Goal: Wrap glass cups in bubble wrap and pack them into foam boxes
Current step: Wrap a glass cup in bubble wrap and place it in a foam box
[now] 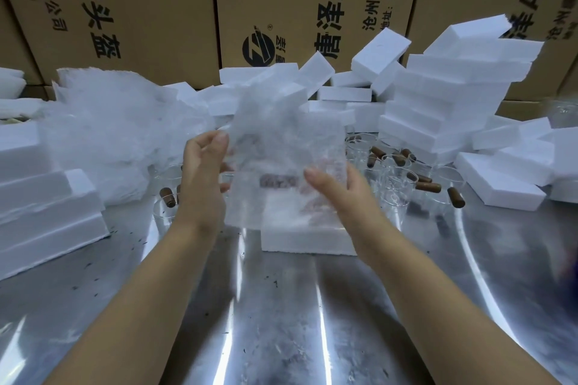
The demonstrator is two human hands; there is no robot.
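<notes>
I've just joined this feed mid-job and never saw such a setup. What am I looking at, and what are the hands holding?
There is no machine here: a person works with bare hands, and the one picture comes from a camera worn on their head, looking forward and down. The left hand and right hand hold up a sheet of bubble wrap by its sides, above a white foam box on the shiny metal table. Whether a cup is inside the wrap is unclear. To the right stand clear glass cups with brown cylindrical pieces among them, beside stacked foam pieces. A heap of bubble wrap lies on the left; cardboard cartons stand behind.
</notes>
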